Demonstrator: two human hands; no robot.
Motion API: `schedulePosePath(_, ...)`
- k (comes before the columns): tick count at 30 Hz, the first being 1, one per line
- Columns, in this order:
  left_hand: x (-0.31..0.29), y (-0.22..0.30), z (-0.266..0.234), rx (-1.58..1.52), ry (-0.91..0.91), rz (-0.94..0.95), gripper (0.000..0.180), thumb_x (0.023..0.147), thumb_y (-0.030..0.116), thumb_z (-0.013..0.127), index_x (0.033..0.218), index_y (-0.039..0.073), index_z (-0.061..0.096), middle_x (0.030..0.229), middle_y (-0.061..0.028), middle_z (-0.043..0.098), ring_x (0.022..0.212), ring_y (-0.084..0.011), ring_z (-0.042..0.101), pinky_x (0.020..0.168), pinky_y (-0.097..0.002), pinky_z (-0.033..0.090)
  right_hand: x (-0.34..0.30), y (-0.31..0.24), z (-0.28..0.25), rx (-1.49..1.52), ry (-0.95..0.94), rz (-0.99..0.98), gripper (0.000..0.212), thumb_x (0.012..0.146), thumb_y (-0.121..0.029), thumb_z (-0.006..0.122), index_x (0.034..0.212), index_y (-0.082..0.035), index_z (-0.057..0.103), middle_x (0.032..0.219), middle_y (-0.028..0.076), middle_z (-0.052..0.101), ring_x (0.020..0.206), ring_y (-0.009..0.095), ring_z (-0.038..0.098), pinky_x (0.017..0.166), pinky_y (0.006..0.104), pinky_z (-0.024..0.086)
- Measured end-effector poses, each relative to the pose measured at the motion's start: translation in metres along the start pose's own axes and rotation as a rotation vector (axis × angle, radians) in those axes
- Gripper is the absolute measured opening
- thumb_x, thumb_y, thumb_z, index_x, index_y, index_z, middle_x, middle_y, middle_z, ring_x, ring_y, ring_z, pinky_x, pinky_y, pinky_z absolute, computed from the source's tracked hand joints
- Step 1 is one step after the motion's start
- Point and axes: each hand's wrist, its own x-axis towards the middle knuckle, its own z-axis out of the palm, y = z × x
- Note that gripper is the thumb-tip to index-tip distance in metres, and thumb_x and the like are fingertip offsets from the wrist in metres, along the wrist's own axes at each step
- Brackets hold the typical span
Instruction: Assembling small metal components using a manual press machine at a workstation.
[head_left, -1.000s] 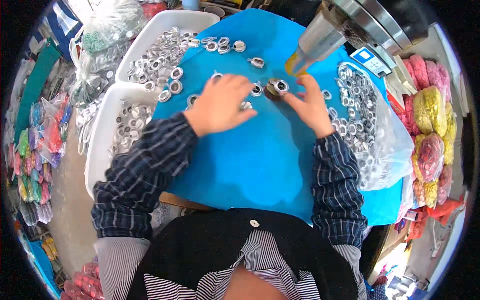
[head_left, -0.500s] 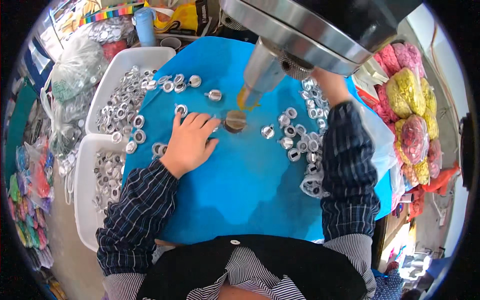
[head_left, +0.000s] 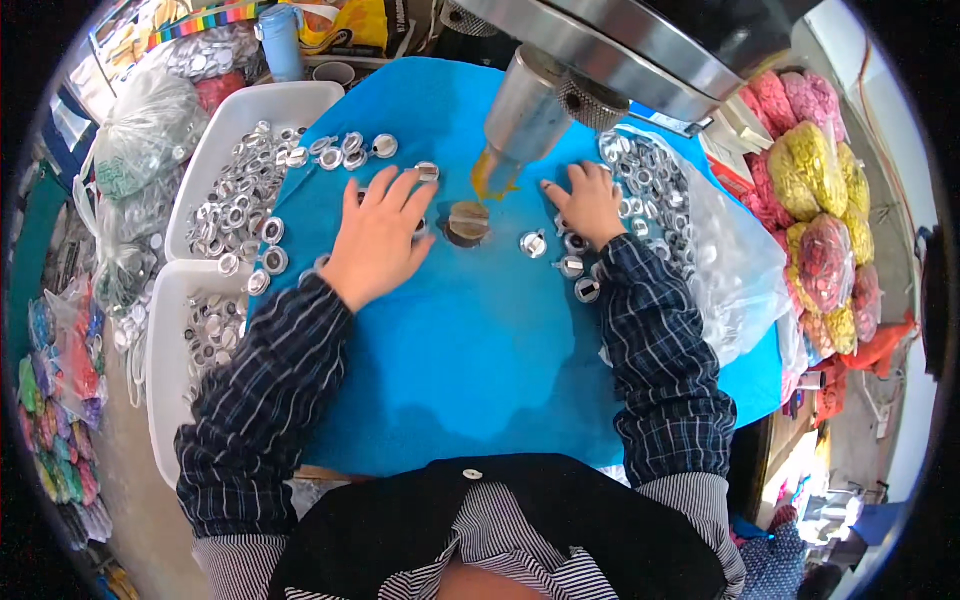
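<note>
My left hand [head_left: 372,242] lies palm down on the blue sheet with its fingers spread, and small round parts peek out by its fingertips and wrist. A round metal die [head_left: 467,223] sits just right of it, below the metal press ram [head_left: 522,115], whose tip has a yellowish wrap. To the right of the die, my right hand [head_left: 592,207] rests with fingers apart over a cluster of small silver round parts [head_left: 571,266]; what lies under its palm is hidden. A single round part [head_left: 533,244] lies between the die and my right hand.
On the left stand two white bins [head_left: 180,225] of small round parts. At the right, a clear plastic bag [head_left: 735,270] lies beside a heap of parts [head_left: 650,185]. The press head [head_left: 620,50] overhangs the far side. Bags of yellow pieces [head_left: 810,175] are stacked at far right.
My right hand has come from the far right, partly behind the press, toward the middle and nearer. My left hand has shifted slightly away from me. More of the right-hand heap now shows.
</note>
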Motion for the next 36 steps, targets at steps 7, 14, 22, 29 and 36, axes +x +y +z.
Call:
schedulePosePath(7, 0.054, -0.035, 0.034, 0.152, -0.038, 0.331, 0.038, 0.085, 0.026, 0.058, 0.122, 0.015, 0.055, 0.133, -0.0081, 0.047, 0.126, -0.0307, 0.040, 0.096, -0.0568, 0.033, -0.038, -0.048, -0.008, 0.209, 0.119, -0.203, 0.041, 0.084, -0.035, 0.065, 0.109, -0.003, 0.060, 0.114, 0.015, 0.058, 0.109, 0.032, 0.051, 0.094, 0.0436, 0.038)
schedulePosePath(14, 0.035, -0.092, 0.019, 0.477, -0.110, -0.045, 0.028, 0.091, 0.027, 0.047, 0.114, 0.016, 0.062, 0.119, -0.0025, 0.059, 0.113, -0.0245, 0.052, 0.090, -0.0508, 0.039, -0.052, -0.042, -0.023, 1.095, 0.057, 0.178, 0.029, 0.082, -0.013, 0.067, 0.107, 0.001, 0.059, 0.093, 0.010, 0.062, 0.091, 0.018, 0.058, 0.079, 0.0311, 0.047)
schedulePosePath(22, -0.005, -0.110, -0.043, 0.658, -0.163, -0.396, 0.028, 0.087, 0.030, 0.057, 0.109, 0.015, 0.063, 0.105, -0.0041, 0.064, 0.104, -0.0277, 0.058, 0.086, -0.0595, 0.038, -0.001, -0.030, -0.004, 0.653, 0.205, -0.312, 0.028, 0.080, -0.010, 0.066, 0.106, 0.000, 0.061, 0.095, 0.011, 0.065, 0.089, 0.020, 0.060, 0.079, 0.0305, 0.048)
schedulePosePath(29, 0.007, -0.001, -0.038, 0.142, 0.092, -0.125, 0.027, 0.081, 0.032, 0.061, 0.097, 0.010, 0.065, 0.092, -0.0078, 0.064, 0.097, -0.0265, 0.060, 0.084, -0.0505, 0.041, -0.034, -0.046, -0.027, 0.568, -0.146, -0.232, 0.026, 0.078, -0.012, 0.068, 0.101, -0.001, 0.063, 0.099, 0.013, 0.066, 0.083, 0.024, 0.061, 0.074, 0.0319, 0.050)
schedulePosePath(36, 0.014, 0.037, -0.005, -0.114, 0.073, -0.097, 0.031, 0.080, 0.029, 0.063, 0.105, 0.009, 0.064, 0.105, -0.0079, 0.061, 0.104, -0.0267, 0.056, 0.090, -0.0478, 0.039, -0.036, -0.065, -0.036, 0.464, -0.110, -0.161, 0.026, 0.076, -0.014, 0.071, 0.097, 0.000, 0.062, 0.092, 0.012, 0.065, 0.074, 0.024, 0.062, 0.065, 0.0333, 0.051)
